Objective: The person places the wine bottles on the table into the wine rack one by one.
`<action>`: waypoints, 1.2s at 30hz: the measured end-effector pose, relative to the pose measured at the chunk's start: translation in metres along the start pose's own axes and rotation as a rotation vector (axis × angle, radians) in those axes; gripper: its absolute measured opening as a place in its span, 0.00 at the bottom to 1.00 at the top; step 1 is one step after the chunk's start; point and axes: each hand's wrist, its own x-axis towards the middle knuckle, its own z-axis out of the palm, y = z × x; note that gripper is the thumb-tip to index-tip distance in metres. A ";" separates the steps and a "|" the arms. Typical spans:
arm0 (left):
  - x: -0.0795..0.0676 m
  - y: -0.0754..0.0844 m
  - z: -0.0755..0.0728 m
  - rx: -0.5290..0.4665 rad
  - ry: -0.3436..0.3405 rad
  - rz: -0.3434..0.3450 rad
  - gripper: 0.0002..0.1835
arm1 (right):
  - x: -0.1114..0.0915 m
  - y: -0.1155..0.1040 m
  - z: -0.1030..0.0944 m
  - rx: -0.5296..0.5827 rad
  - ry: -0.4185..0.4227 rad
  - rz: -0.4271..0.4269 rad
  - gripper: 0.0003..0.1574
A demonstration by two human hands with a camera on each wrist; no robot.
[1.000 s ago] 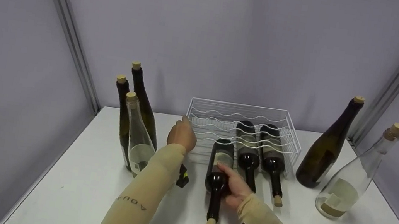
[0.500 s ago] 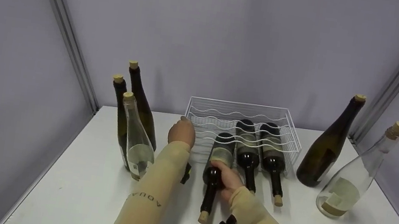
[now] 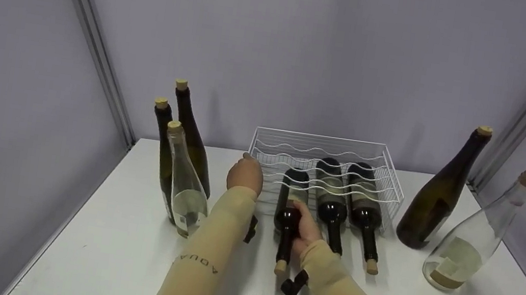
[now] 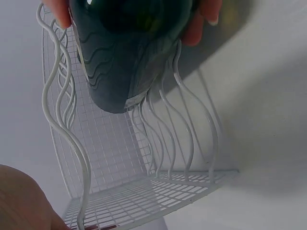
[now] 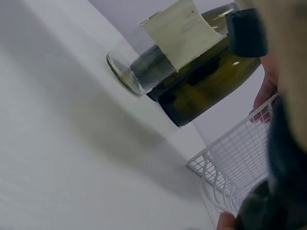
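My right hand (image 3: 307, 228) grips a dark wine bottle (image 3: 288, 219) by its shoulder, with the corked neck pointing toward me. The bottle's base reaches into the white wire wine rack (image 3: 321, 136), between the wavy upper and lower wires in the left wrist view. There the fingers (image 4: 201, 21) of my right hand show on either side of the dark bottle (image 4: 124, 52). My left hand (image 3: 246, 173) holds the rack's left side, fingers over its edge in the right wrist view. Two more dark bottles (image 3: 331, 209) lie in the rack on the right.
Left of the rack stand two tall dark corked bottles (image 3: 194, 158) and a clear one (image 3: 188, 201). On the right are a brown-green corked bottle (image 3: 432, 207) and a clear bottle (image 3: 458, 257). Walls enclose the white table (image 3: 98, 258) at the back and sides.
My right hand has pushed the dark bottle away from me, deeper into the rack, straightening it after a slight slant. My left hand stays on the rack's side.
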 end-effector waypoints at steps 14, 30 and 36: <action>-0.004 0.000 -0.001 0.015 -0.010 -0.003 0.21 | 0.010 -0.001 -0.004 -0.033 -0.050 0.075 0.41; -0.002 0.002 0.002 -0.012 0.018 0.005 0.21 | 0.016 -0.009 -0.007 -0.206 -0.057 0.028 0.34; -0.006 0.005 0.001 0.030 -0.011 0.034 0.22 | 0.013 -0.006 -0.006 -0.310 0.042 -0.081 0.50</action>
